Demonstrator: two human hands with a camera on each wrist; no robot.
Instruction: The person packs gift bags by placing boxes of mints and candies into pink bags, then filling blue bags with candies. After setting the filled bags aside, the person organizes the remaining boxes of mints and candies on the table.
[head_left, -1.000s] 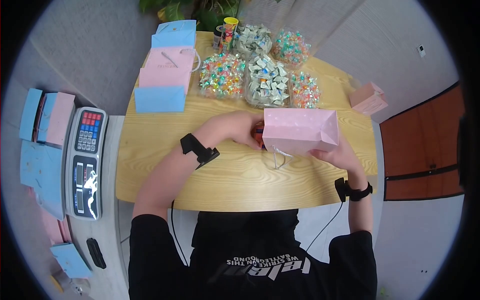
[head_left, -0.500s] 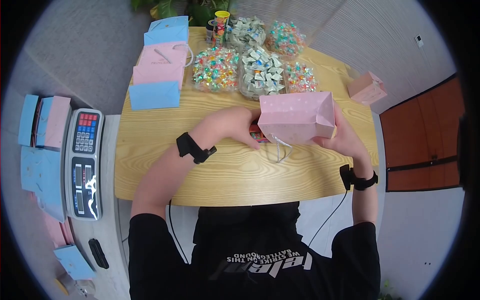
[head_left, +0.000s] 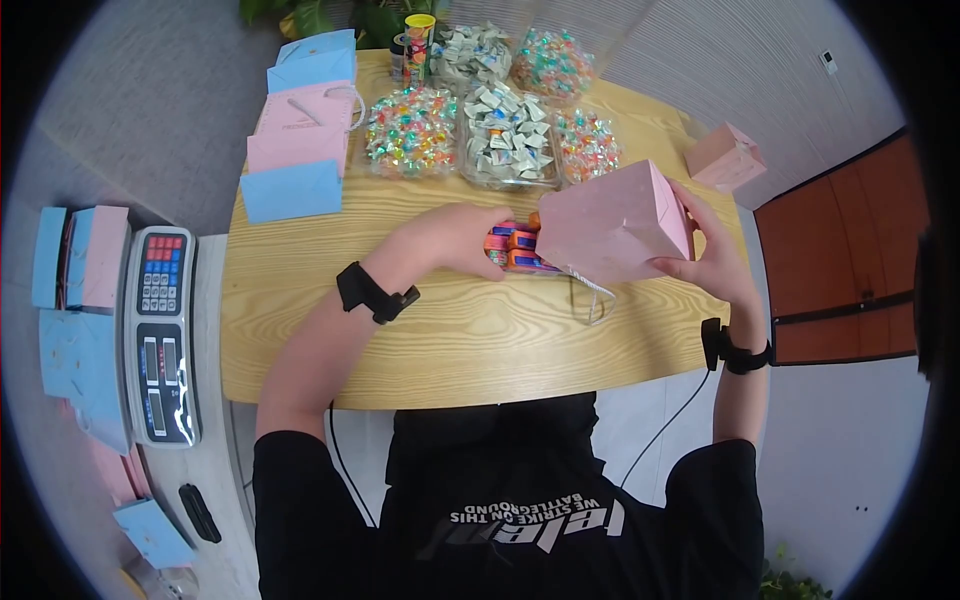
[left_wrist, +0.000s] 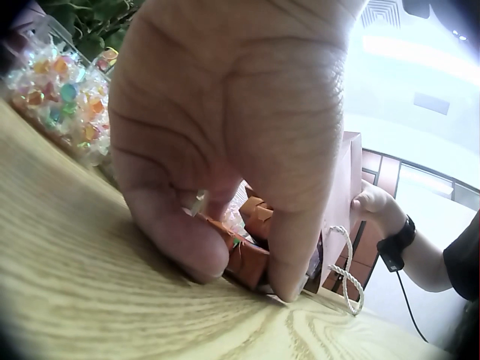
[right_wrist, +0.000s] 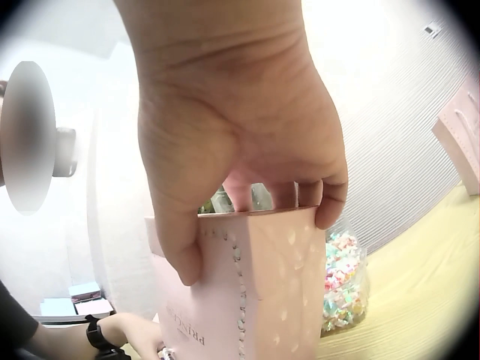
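Note:
A pink paper gift bag [head_left: 605,225] lies tipped over the table, its mouth towards the left and its white rope handle [head_left: 592,300] hanging at the near side. My right hand [head_left: 715,250] grips the bag by its bottom end, thumb on one side and fingers over the other, as the right wrist view also shows. Small orange-and-blue wrapped packs [head_left: 522,240] show at the bag's mouth. Curved round these packs is my left hand [head_left: 465,238]. In the left wrist view, its thumb and fingers straddle the orange packs [left_wrist: 247,262], fingertips down by the tabletop.
Clear tubs of wrapped candies [head_left: 410,135] and pale folded packets [head_left: 508,140] stand at the back. Blue and pink bags [head_left: 292,190] lie at the back left; another pink bag [head_left: 722,158] stands at the right edge. A scale [head_left: 165,335] sits on the left side surface.
My right hand has lifted and tilted the bag, drawing its bottom rightward. More of the packs now show at its mouth. My left hand has stayed beside the mouth.

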